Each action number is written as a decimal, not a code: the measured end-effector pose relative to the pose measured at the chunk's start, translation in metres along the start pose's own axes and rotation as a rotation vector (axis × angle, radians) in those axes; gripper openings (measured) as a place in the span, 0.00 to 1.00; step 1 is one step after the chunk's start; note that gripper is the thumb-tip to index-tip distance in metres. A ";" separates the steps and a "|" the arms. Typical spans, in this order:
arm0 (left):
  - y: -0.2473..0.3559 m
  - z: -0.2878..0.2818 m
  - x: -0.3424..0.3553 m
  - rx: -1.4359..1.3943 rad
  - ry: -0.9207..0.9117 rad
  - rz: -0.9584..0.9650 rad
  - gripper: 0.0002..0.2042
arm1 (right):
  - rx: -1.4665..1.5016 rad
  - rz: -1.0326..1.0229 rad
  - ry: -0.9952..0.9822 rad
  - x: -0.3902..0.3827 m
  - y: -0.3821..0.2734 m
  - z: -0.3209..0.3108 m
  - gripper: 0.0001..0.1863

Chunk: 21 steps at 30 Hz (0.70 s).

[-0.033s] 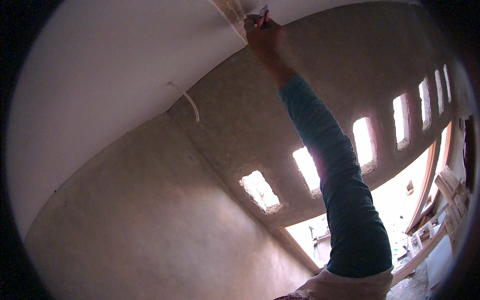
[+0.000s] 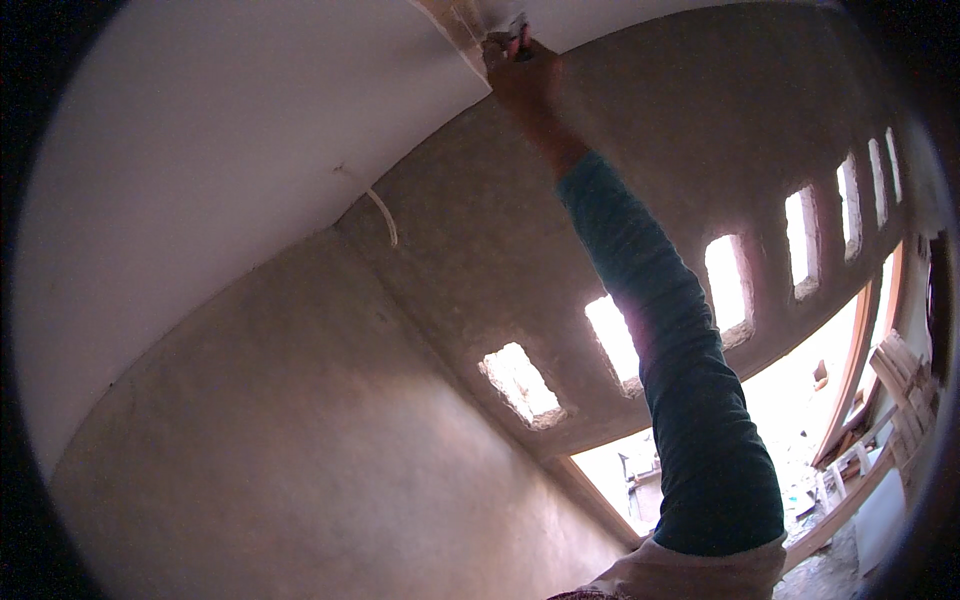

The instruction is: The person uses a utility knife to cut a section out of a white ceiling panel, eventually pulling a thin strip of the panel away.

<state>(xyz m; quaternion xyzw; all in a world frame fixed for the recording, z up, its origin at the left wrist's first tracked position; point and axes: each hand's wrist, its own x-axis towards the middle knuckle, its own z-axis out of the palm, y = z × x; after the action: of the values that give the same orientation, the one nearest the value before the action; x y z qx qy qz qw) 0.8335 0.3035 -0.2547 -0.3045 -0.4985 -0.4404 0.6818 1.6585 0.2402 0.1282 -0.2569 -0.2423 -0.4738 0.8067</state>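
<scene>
My right hand [image 2: 524,76] is raised at the top of the view, at the line where the white ceiling [image 2: 230,120] meets the grey wall [image 2: 640,110]. Its fingers are closed around a small hand tool [image 2: 519,40] with a reddish, dark handle; the far end is too dim to tell its kind. Just left of the fingers, a brownish bare strip [image 2: 456,22] runs across the ceiling. The right arm, in a teal sleeve [image 2: 680,350], stretches up from the lower right. My left hand is out of view.
A pale bent conduit [image 2: 383,218] sticks out near the ceiling corner. Several bright slot openings [image 2: 522,385] pierce the wall. Below them is a wide opening with a wooden frame [image 2: 845,375]. Stacked timber pieces [image 2: 905,390] stand at the far right.
My right hand and the tool have shifted very slightly left and down. The rest of the scene looks the same.
</scene>
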 end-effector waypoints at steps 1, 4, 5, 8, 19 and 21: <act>0.002 0.000 0.002 -0.015 0.000 -0.009 0.38 | -0.025 -0.015 -0.037 -0.003 -0.001 0.001 0.13; 0.009 0.000 0.004 0.010 -0.022 -0.030 0.38 | -0.035 -0.054 -0.064 -0.005 -0.006 0.005 0.14; -0.001 0.007 -0.003 0.010 -0.019 -0.030 0.38 | -0.016 -0.074 -0.054 -0.005 -0.007 0.005 0.16; -0.027 0.016 -0.021 0.600 -0.168 0.288 0.38 | -0.096 -0.064 -0.033 -0.007 -0.017 0.011 0.15; 0.008 -0.006 0.005 0.024 -0.025 0.004 0.39 | -0.024 -0.256 0.058 -0.004 -0.010 0.020 0.12; 0.006 -0.005 0.004 0.025 -0.035 0.000 0.39 | 0.012 -0.276 0.050 -0.004 -0.013 0.021 0.12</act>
<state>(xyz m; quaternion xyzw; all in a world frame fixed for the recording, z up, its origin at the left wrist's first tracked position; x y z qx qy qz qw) 0.8413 0.3007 -0.2522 -0.3035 -0.5160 -0.4288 0.6766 1.6423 0.2509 0.1433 -0.2045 -0.2579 -0.5850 0.7413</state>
